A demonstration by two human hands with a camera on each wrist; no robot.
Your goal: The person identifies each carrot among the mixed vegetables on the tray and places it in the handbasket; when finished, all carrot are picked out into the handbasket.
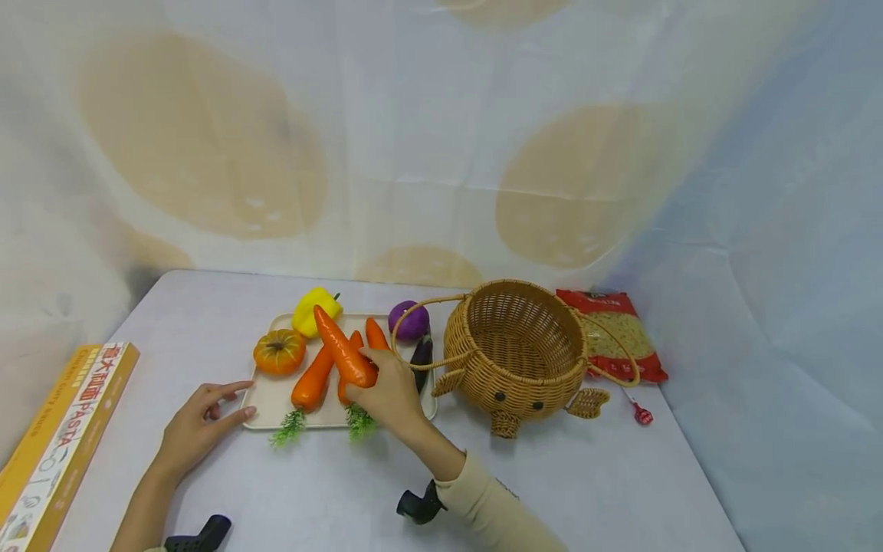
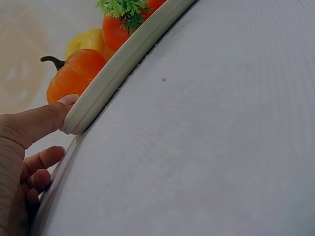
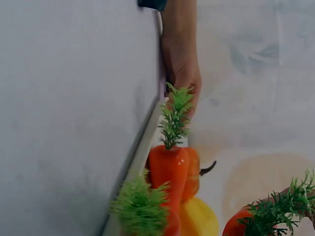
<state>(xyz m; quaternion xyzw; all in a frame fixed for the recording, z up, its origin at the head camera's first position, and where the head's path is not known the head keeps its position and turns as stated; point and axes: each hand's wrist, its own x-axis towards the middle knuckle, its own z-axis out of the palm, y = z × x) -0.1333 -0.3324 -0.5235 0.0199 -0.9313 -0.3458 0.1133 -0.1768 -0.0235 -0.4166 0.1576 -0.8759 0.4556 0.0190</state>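
Note:
My right hand [image 1: 389,387] grips an orange carrot [image 1: 339,349] by its thick end, tip pointing up and left; its green top [image 3: 275,214] shows in the right wrist view. Under it, a cream tray [image 1: 276,414] bears more carrots [image 1: 313,382], an orange pumpkin [image 1: 279,352], a yellow bell pepper [image 1: 316,310], a purple round vegetable [image 1: 409,320] and a dark eggplant [image 1: 421,363], partly hidden by the basket handle. At the tray's left edge rests my left hand [image 1: 196,425], index finger and thumb extended against the rim, the thumb [image 2: 47,120] at its corner.
A wicker basket [image 1: 517,391] with an animal face and two loop handles stands right of the tray, one handle overlapping its corner. Behind it lie a red pasta bag [image 1: 624,330] and a red lollipop [image 1: 642,415]. A yellow pasta box [image 1: 65,441] lies at far left.

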